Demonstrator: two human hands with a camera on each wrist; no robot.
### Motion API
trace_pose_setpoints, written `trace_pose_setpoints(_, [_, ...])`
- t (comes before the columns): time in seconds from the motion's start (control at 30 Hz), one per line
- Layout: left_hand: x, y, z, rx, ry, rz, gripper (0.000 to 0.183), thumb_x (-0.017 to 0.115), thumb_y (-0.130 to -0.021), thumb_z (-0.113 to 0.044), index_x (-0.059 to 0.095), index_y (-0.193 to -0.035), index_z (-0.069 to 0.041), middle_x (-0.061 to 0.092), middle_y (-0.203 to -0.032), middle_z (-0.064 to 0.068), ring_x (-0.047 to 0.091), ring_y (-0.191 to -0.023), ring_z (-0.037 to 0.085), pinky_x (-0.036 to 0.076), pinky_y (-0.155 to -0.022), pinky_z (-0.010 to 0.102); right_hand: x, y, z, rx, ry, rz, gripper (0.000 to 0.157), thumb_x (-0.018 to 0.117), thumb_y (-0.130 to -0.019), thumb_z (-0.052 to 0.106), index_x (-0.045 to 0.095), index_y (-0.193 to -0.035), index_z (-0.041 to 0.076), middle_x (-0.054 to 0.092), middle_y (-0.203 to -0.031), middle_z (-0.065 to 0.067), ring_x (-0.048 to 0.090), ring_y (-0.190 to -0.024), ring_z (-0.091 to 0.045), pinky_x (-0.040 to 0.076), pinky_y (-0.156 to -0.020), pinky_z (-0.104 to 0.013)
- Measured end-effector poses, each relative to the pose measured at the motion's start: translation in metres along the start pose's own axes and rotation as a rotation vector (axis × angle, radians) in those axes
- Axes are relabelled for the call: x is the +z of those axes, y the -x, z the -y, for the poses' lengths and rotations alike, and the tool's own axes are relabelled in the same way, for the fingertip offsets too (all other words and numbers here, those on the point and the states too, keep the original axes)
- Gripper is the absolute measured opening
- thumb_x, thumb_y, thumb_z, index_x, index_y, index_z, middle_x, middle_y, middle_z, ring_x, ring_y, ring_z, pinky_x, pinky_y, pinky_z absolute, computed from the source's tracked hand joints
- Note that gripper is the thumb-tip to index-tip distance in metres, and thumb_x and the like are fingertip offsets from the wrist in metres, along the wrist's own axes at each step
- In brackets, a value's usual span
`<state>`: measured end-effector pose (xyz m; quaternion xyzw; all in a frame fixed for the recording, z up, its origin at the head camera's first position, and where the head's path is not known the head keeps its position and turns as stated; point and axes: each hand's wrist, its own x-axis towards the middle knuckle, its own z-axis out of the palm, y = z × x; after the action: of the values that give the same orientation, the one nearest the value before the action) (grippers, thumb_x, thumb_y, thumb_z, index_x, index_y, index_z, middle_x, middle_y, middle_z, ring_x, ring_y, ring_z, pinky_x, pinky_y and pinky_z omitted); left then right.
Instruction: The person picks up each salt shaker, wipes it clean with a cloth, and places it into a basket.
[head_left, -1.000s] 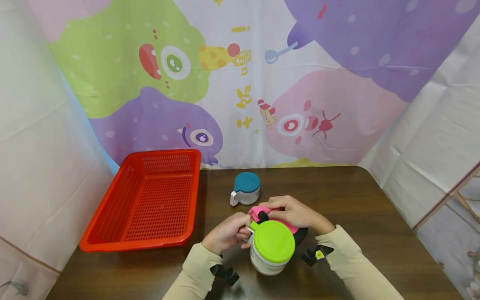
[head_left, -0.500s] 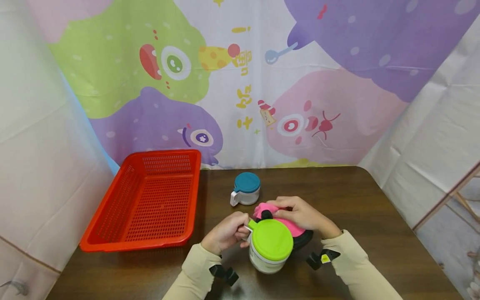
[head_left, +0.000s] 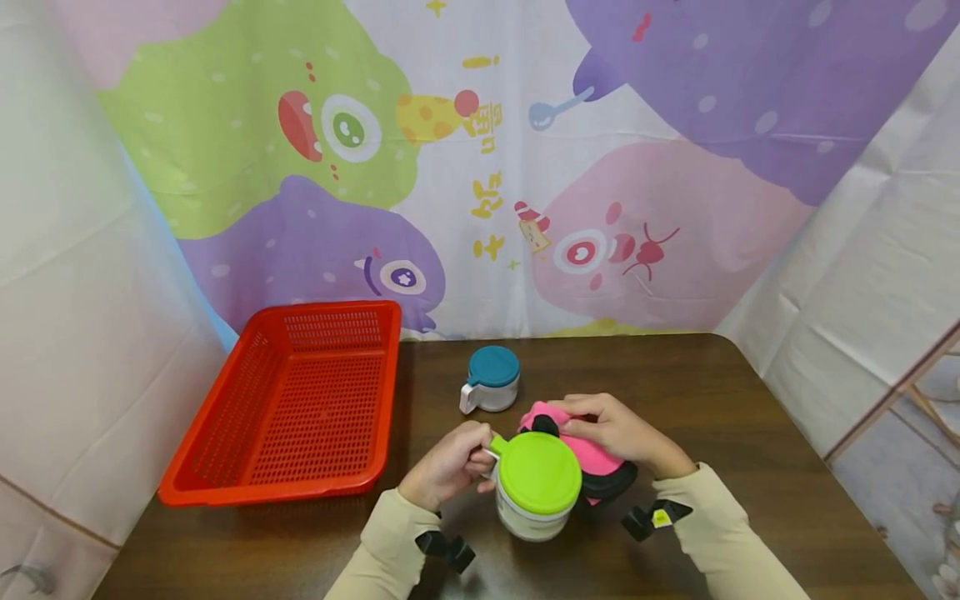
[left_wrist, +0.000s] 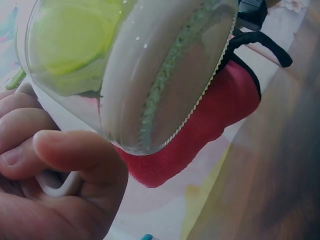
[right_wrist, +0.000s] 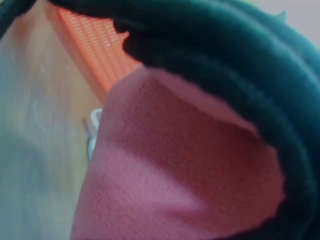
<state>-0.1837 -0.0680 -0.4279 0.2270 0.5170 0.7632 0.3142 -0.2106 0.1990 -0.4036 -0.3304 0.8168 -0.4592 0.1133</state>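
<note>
Left fingers (head_left: 478,456) curl round the handle (left_wrist: 74,184) of the green-lidded cup (head_left: 538,483). Right fingers (head_left: 588,406) pinch a pink cloth (head_left: 595,457) just behind that cup.

Dark-edged pink cloth (right_wrist: 155,155) partly hides an orange basket (right_wrist: 97,47).

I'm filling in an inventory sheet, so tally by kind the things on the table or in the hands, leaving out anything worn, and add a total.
Lidded cups with handles: 2 (lime-lidded cup, teal-lidded cup)
Baskets: 1 (red basket)
Cloth items: 1 (pink cloth item with black trim)
Total: 4
</note>
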Motion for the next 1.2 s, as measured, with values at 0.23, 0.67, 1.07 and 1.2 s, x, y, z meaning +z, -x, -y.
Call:
trace_pose_setpoints(0.23, [-0.001,0.002,-0.002,0.055,0.01,-0.001,0.032,0.033,-0.086,-0.008,0.031,-0.055,-0.015,0.024,-0.053,-0.004,0.025,-0.046,0.011,0.038,-0.049,0.021,-0.005,0.006,-0.007,0.013,-0.067,0.023,0.038,0.057,-0.094,0.011,0.058,-0.13,-0.001,0.062,-0.121,-0.021,0.056,-0.098,-0.011,0.053,-0.075,-0.025])
trace_pose_setpoints(0.67, [-0.011,0.008,-0.006,0.082,0.06,0.012,0.033,0.028,-0.089,-0.007,0.028,-0.056,-0.013,0.02,-0.055,0.0,0.02,-0.049,0.017,0.038,-0.052,0.021,-0.018,0.013,-0.022,-0.142,-0.22,0.037,0.031,0.056,-0.093,0.002,0.069,-0.119,0.013,0.067,-0.114,0.014,0.061,-0.1,-0.007,0.054,-0.077,-0.024])
trace_pose_setpoints(1.07, [-0.012,0.006,-0.006,0.085,0.085,0.025,0.033,0.027,-0.088,-0.007,0.028,-0.056,-0.014,0.02,-0.055,0.0,0.024,-0.047,0.012,0.037,-0.051,0.021,-0.006,0.012,-0.011,-0.131,-0.221,-0.01,0.031,0.057,-0.094,0.005,0.064,-0.123,-0.001,0.066,-0.116,0.013,0.06,-0.105,-0.007,0.052,-0.086,-0.022])
trace_pose_setpoints(1.2, [-0.012,0.005,-0.006,0.084,0.108,0.021,0.032,0.027,-0.086,-0.006,0.028,-0.056,-0.014,0.019,-0.055,-0.001,0.024,-0.046,0.01,0.037,-0.05,0.021,0.0,0.012,-0.005,-0.156,-0.212,-0.041,0.025,0.054,-0.095,0.004,0.064,-0.115,-0.005,0.066,-0.113,0.013,0.06,-0.104,-0.005,0.049,-0.09,-0.02])
